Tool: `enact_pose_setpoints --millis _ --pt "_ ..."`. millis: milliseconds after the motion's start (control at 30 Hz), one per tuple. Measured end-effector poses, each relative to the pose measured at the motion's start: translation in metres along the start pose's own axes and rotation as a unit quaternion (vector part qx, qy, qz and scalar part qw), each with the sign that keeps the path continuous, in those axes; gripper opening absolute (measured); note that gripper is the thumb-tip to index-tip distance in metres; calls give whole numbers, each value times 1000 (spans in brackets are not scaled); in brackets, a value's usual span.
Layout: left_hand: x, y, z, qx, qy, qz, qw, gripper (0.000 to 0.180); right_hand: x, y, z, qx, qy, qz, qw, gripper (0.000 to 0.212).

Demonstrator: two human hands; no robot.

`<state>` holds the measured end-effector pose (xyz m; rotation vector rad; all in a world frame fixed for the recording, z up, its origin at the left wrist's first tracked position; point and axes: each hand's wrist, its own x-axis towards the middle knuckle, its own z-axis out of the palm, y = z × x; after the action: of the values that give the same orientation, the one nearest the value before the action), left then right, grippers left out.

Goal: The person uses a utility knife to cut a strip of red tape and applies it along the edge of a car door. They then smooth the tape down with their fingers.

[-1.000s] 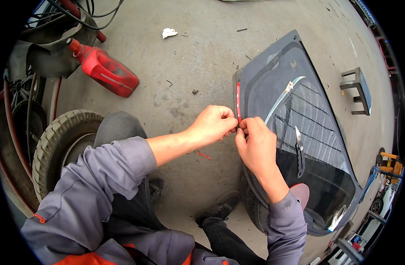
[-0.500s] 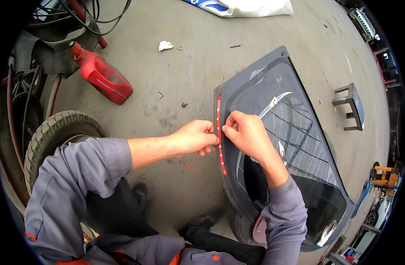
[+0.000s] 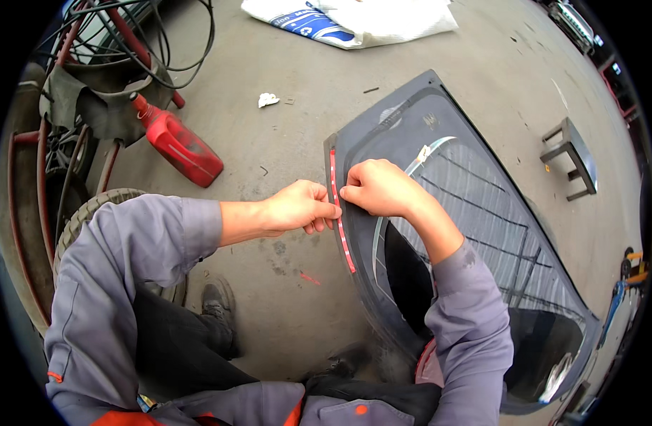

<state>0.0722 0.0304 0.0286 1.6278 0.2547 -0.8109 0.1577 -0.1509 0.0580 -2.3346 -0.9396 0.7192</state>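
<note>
A dark car window panel (image 3: pixel 386 135) with a large glass area lies in front of me to the right. Along its left edge runs a strip of red tape (image 3: pixel 346 245) with white marks. At the middle of that strip, my left hand (image 3: pixel 297 208) is pinched closed, its thumb overlapping the tape. My right hand (image 3: pixel 381 188) is just across the strip, over the panel, with fingers curled and pressed together. Whatever either set of fingertips grips is too small or hidden. A clear curved strip (image 3: pixel 432 150) lies on the glass.
A red plastic jug (image 3: pixel 177 145) stands at the left near a tire (image 3: pixel 91 213) and a red-framed rack with black cables (image 3: pixel 191 67). A white and blue sack (image 3: pixel 383 25) lies at the far side. A small dark stool (image 3: pixel 571 153) is at the right.
My view has shifted, so the panel appears farther left and the sack shows more. Both hands stay at the tape's middle. The scissors on the glass are now out of sight near my right forearm.
</note>
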Motion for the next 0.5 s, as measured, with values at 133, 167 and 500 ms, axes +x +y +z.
enact_pose_setpoints --millis 133,167,500 --pt "4 0 -3 6 -54 26 998 13 -10 1 2 6 -5 40 999 24" --pt "6 -1 -4 6 -68 31 997 12 -11 1 4 0 6 38 999 23" --pt "12 -6 -22 14 -152 61 986 19 -21 2 7 17 98 84 992 25"
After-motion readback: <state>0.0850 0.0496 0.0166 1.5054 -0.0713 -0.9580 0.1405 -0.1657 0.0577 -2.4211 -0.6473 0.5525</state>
